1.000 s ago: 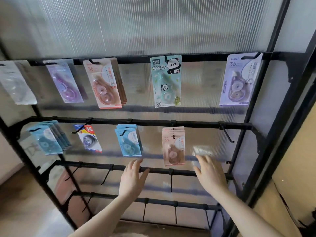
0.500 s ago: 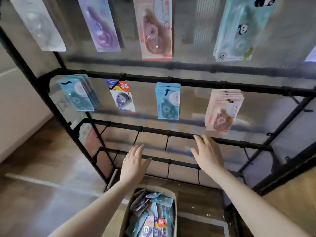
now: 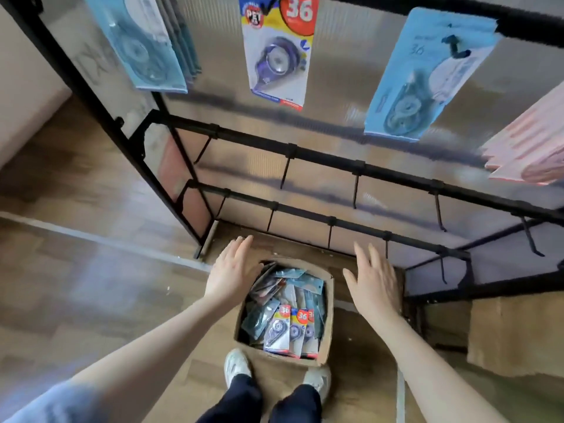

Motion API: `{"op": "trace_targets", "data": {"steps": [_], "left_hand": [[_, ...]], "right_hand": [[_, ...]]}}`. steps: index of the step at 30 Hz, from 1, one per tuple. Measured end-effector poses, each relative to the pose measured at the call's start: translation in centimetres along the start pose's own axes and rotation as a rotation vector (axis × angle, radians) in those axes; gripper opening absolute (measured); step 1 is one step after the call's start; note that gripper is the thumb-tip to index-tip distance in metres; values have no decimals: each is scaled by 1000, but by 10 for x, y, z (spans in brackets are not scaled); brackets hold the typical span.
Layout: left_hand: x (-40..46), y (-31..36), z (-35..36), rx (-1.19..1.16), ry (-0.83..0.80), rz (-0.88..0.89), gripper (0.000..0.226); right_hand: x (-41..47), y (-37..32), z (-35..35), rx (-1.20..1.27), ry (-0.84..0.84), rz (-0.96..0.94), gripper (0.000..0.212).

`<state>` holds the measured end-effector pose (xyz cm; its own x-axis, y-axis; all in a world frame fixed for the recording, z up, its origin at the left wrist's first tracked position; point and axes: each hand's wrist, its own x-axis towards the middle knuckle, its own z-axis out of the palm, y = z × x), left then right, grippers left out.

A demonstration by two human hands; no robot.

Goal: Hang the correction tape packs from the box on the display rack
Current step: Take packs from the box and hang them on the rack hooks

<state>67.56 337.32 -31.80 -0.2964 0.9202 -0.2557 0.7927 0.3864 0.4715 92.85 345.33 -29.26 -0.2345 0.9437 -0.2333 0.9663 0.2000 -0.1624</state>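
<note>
A cardboard box (image 3: pixel 328 328) stands on the floor in front of my feet, filled with several correction tape packs (image 3: pixel 283 312), blue ones and white ones marked 36. My left hand (image 3: pixel 233 271) hovers flat above the box's left rim, fingers straight, holding nothing. My right hand (image 3: pixel 374 282) hovers to the right of the box, fingers spread, also holding nothing. The black display rack (image 3: pixel 360 170) rises behind the box. Hanging on it are blue packs (image 3: pixel 143 44), a white and purple pack (image 3: pixel 279 53), a light blue pack (image 3: pixel 424 74) and pink packs (image 3: pixel 531 148).
The two lower rails carry several bare hooks (image 3: pixel 355 192). A flattened piece of cardboard (image 3: pixel 512 334) lies on the floor at the right. My shoes (image 3: pixel 236 366) stand just in front of the box on the wooden floor.
My view has tilted from the rack down to the floor. Both hands have dropped from the lower rails to either side of the box, still flat and holding nothing.
</note>
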Motion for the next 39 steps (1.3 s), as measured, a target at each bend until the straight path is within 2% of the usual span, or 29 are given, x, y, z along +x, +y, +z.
{"op": "trace_targets", "data": {"steps": [5,10,19,28,39], "left_hand": [[4,-28,60,-11,-101,-85,65],[5,-63,149,-19,-245,-175,65],[6,-111,281,47,-449,-213,74],[54,-138,357,181,-523,-23,80],[93,-157,409,418,-602,191,89]], "right_hand": [[15,12,68,-5,-123,26,59],[23,34,147,-3,-275,43,60],[31,69,267,-113,-444,-51,59],[47,83,356,-165,-524,-117,58],[37,90,426,-136,-436,-152,59]]}}
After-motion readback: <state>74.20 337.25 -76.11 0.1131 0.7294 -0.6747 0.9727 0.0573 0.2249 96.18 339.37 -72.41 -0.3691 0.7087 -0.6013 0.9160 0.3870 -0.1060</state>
